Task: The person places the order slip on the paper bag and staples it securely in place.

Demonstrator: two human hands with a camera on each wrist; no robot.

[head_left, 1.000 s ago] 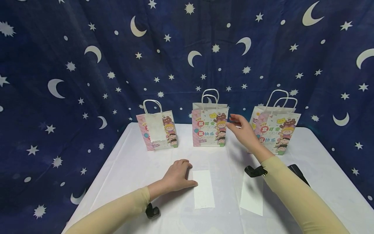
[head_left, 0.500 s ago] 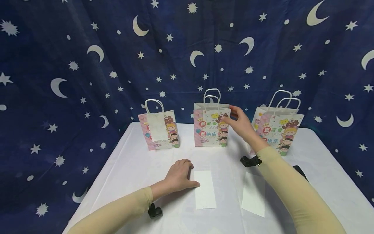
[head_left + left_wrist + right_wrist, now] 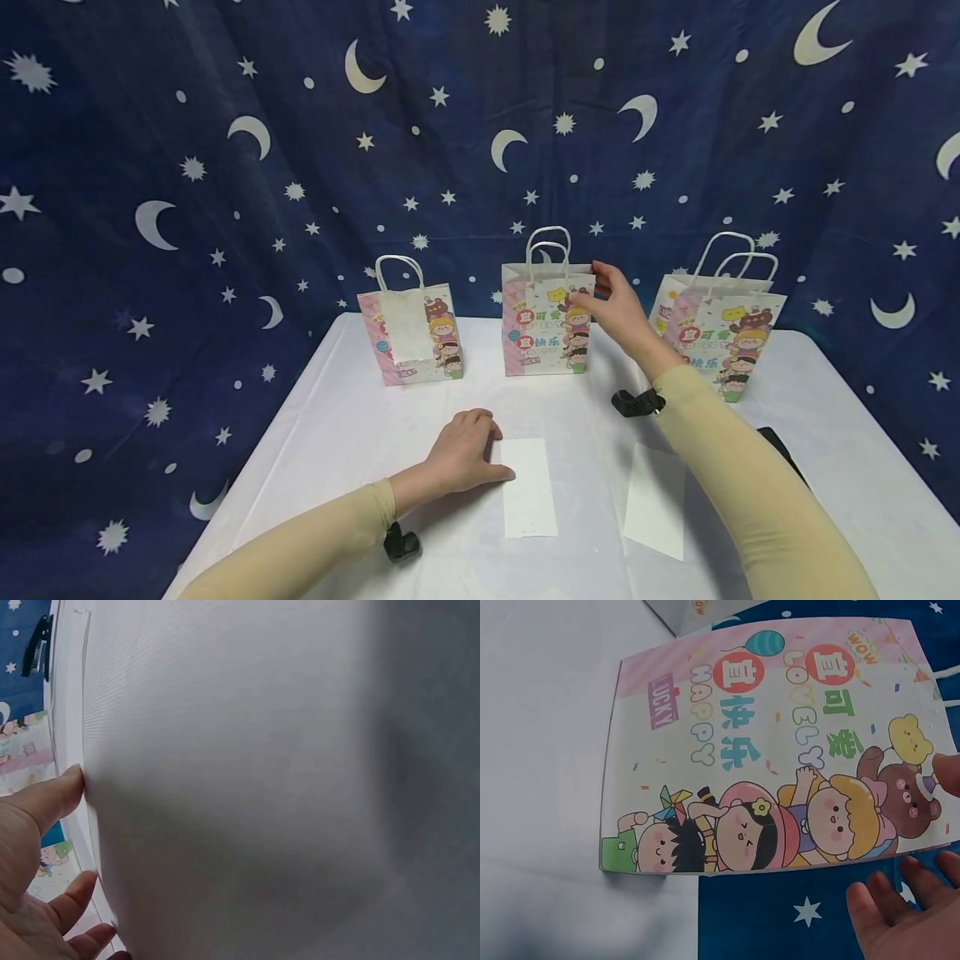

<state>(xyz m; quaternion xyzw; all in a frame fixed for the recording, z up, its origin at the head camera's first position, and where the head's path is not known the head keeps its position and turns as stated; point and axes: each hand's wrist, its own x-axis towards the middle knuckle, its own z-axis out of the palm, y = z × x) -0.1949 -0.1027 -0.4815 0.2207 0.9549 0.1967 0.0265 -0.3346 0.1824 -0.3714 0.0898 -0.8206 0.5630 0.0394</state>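
Evidently the step in hand is taking hold of the middle bag (image 3: 546,333), which stands upright on the table (image 3: 360,450). At its upper right side is the right hand (image 3: 622,312), thumb over the front face and fingers along the side; I cannot tell whether they pinch it. The next move seems to call for a gentle grip there, since thin paper would likely crease.

In front of the middle bag lies a near slip (image 3: 529,492), with the left hand (image 3: 462,450) relaxed just beside it, holding nothing. A second slip (image 3: 654,504) lies farther right of that bag's front. Left of the middle bag stands the left bag (image 3: 445,337), right of it the right bag (image 3: 723,333).

The right wrist view shows the thumb near a printed bear (image 3: 909,796), small in the head view. The left wrist view shows a black stapler-like thing (image 3: 34,649); from the head, the right sleeve (image 3: 746,475) seems to cover most of it.
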